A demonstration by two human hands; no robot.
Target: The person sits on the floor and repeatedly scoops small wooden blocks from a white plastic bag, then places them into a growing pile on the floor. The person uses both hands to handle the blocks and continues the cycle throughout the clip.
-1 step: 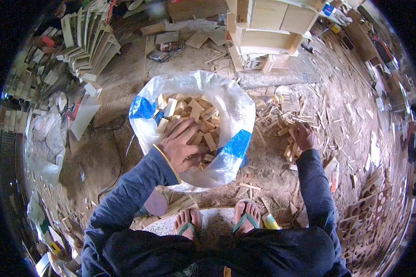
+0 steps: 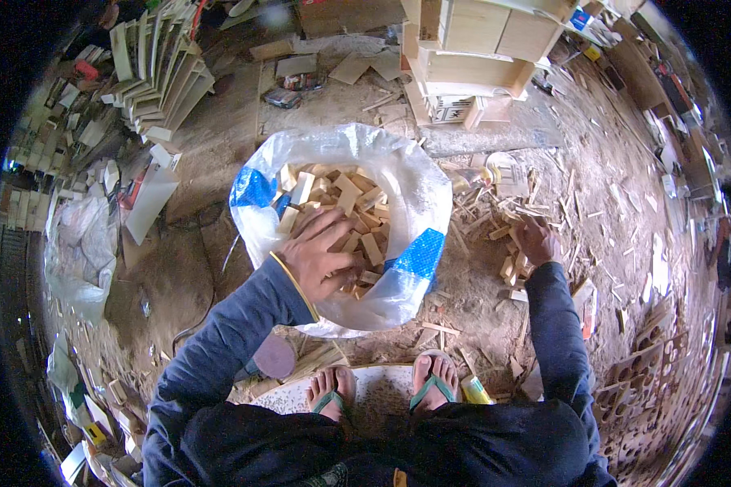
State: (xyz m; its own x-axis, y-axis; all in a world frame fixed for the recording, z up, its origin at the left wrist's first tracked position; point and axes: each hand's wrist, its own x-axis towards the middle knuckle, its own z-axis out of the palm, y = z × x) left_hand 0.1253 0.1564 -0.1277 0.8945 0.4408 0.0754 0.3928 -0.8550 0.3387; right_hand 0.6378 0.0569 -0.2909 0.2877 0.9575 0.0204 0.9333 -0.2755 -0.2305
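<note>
A white woven plastic sack (image 2: 341,146) with blue patches stands open in front of me, its rim rolled outward. Inside lies a heap of small pale wood blocks (image 2: 348,195). My left hand (image 2: 321,252) reaches over the near left rim, fingers spread and bent above the blocks; its fingertips partly hide them. To the right of the sack, my right hand (image 2: 538,241) is down at a pile of wood offcuts (image 2: 508,264) on the ground. Its fingers are curled together, and what they hold is hidden.
A wooden cabinet frame (image 2: 471,73) stands at the far right of centre. Stacked thin boards (image 2: 158,77) lean at the far left. A crumpled clear plastic bag (image 2: 81,252) lies on the left. Splinters and sawdust cover the ground (image 2: 479,325). My sandalled feet rest on a pale board (image 2: 382,381).
The whole view has shifted very slightly. My right hand sits a touch farther right, still at the offcuts; the left stays over the sack.
</note>
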